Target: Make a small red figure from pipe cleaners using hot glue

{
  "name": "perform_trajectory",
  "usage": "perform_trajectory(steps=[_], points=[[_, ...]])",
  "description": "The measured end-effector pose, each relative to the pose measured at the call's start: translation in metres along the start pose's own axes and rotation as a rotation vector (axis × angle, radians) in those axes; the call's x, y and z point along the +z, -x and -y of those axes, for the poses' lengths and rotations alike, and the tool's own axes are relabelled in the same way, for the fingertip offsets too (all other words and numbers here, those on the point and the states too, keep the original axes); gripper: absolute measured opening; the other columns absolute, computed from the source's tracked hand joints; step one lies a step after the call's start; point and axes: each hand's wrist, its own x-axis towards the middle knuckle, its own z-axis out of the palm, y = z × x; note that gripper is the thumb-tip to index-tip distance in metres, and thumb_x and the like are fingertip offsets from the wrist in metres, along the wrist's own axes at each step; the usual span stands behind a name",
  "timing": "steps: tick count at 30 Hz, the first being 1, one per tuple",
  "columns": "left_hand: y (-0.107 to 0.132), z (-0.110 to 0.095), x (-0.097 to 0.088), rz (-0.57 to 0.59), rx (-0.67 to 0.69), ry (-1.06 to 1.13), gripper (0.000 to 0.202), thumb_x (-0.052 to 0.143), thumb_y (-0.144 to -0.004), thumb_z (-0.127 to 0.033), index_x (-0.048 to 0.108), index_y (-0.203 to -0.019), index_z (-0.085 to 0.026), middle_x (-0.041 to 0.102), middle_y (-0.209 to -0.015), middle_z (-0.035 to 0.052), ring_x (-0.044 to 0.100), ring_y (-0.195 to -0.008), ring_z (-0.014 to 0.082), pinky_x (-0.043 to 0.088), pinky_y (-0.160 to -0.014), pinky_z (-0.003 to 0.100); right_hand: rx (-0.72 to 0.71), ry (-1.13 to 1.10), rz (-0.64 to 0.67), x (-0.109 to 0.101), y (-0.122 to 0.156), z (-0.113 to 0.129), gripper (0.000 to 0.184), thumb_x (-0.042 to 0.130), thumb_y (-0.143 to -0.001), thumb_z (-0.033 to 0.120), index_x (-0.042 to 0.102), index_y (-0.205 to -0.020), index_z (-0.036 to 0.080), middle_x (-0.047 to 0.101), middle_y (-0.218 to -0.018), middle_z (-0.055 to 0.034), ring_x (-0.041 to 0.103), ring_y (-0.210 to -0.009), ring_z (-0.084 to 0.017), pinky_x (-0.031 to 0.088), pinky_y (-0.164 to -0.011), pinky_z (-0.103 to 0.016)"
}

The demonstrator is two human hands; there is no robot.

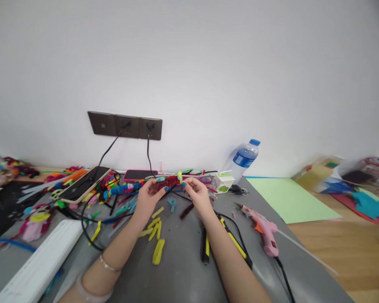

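A dark red, glittery craft piece (168,182), probably of pipe cleaner, is stretched between my two hands above the grey table. My left hand (148,198) pinches its left end between thumb and fingers. At the opposite end, my right hand (199,197) closes on it beside a small yellow looped bit (180,176). Exactly how the yellow bit joins the red piece is too small to tell. Below the hands lie several short yellow pipe cleaner pieces (158,251), a light blue bent piece (172,204) and a dark red strip (186,211).
A pink hot glue gun (265,231) lies to the right, with a yellow-black tool (233,240) and a cutter (205,248) near my right forearm. Behind stand a water bottle (244,162) and a small box (222,183). Left are a phone (85,185), cables and a white strip (41,265).
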Motion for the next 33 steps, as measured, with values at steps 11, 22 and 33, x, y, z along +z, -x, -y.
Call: perform_trajectory(steps=[11, 22, 33], points=[[0.0019, -0.0007, 0.0024, 0.065, 0.002, -0.008, 0.032, 0.082, -0.063, -0.037, 0.058, -0.073, -0.018, 0.063, -0.071, -0.0011, 0.059, -0.067, 0.0143, 0.049, -0.065, 0.025, -0.087, 0.053, -0.017, 0.0002, 0.0023, 0.0006, 0.023, 0.069, -0.073, 0.035, 0.051, -0.067, 0.022, 0.044, -0.06, 0.0043, 0.037, -0.055, -0.012, 0.029, -0.051, -0.024], [0.0023, -0.0028, 0.0032, 0.072, -0.012, 0.008, 0.03, 0.082, -0.062, -0.034, 0.058, -0.072, -0.018, 0.064, -0.071, -0.001, 0.06, -0.068, 0.0142, 0.049, -0.066, 0.025, -0.105, 0.068, 0.002, -0.0025, 0.0022, 0.0025, 0.018, 0.068, -0.073, 0.029, 0.052, -0.067, 0.022, 0.046, -0.062, 0.0037, 0.038, -0.057, -0.012, 0.031, -0.053, -0.025], [0.002, -0.0066, 0.0031, -0.019, -0.07, -0.029, 0.031, 0.08, -0.062, -0.04, 0.063, -0.074, -0.017, 0.059, -0.063, -0.0034, 0.056, -0.062, 0.0126, 0.046, -0.06, 0.024, -0.198, 0.125, 0.028, -0.0054, 0.0022, -0.0009, 0.019, 0.065, -0.083, 0.037, 0.055, -0.09, 0.022, 0.052, -0.076, 0.001, 0.046, -0.064, -0.014, 0.038, -0.059, -0.027]])
